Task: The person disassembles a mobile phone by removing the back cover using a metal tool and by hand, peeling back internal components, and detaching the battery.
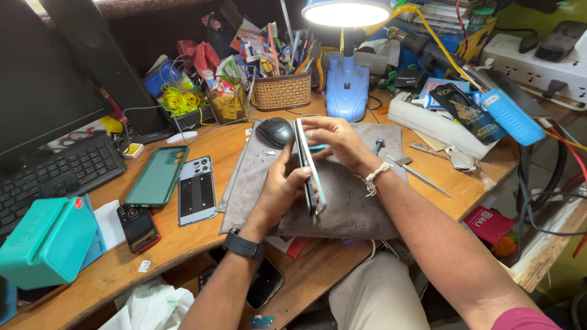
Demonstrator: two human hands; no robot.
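Observation:
A smartphone (307,164) stands on edge above the grey work mat (354,208), held between both hands. My left hand (278,189) grips its lower part from the left, a black watch on that wrist. My right hand (333,139) holds the upper end from the right, fingers curled over the top edge, a white thread band on that wrist. A thin blue-green pick or tool shows between the right fingers near the phone's edge. The phone's screen and back are seen only side-on.
Left of the mat lie a detached phone back cover (197,189), a green phone case (158,175), a small dark phone (138,227) and a teal box (46,241). A keyboard (58,174), black mouse (275,131), wicker tool basket (282,90), blue lamp (347,85), tweezers (419,174) and hot-air tool (507,113) surround it.

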